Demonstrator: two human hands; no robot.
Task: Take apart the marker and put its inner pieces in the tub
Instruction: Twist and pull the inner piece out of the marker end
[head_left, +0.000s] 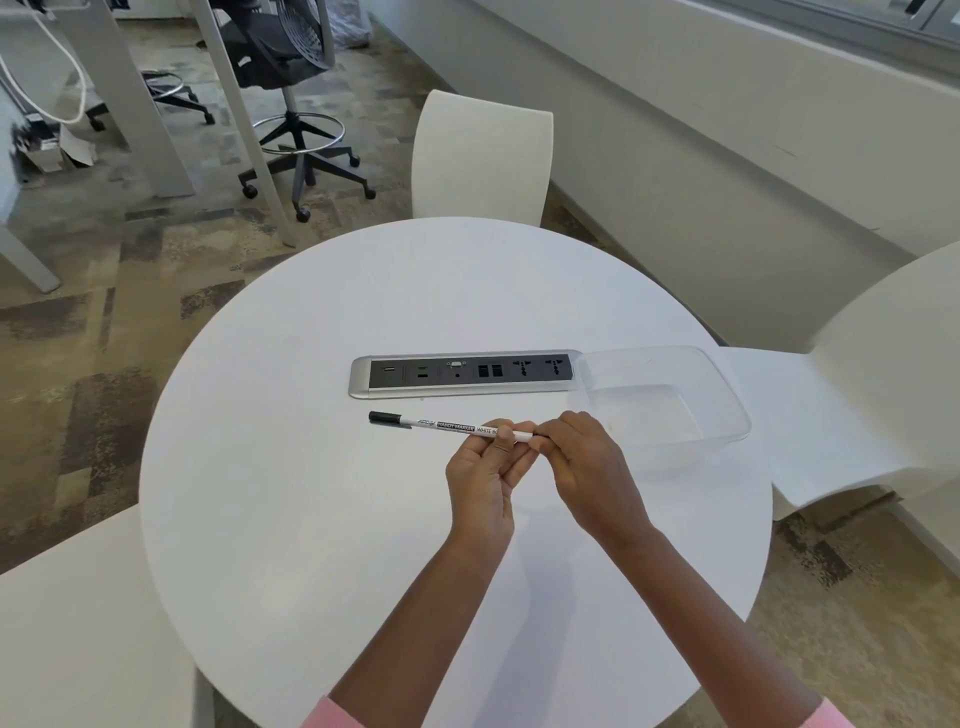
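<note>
Above the white counter, near the clear tub: marker held level, black cap on and pointing left. Left grip pinching the barrel just past the label; right grip pinching the white back end. Judged step: loosening the end plug, nothing yet visible in the tub. Next: calls for a twist and pull along the barrel, with the left pinch kept firm.

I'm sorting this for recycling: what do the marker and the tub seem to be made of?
The marker looks like smooth white plastic with a printed label and a black cap. The tub seems clear, glossy plastic: the table shows through its walls.
</note>
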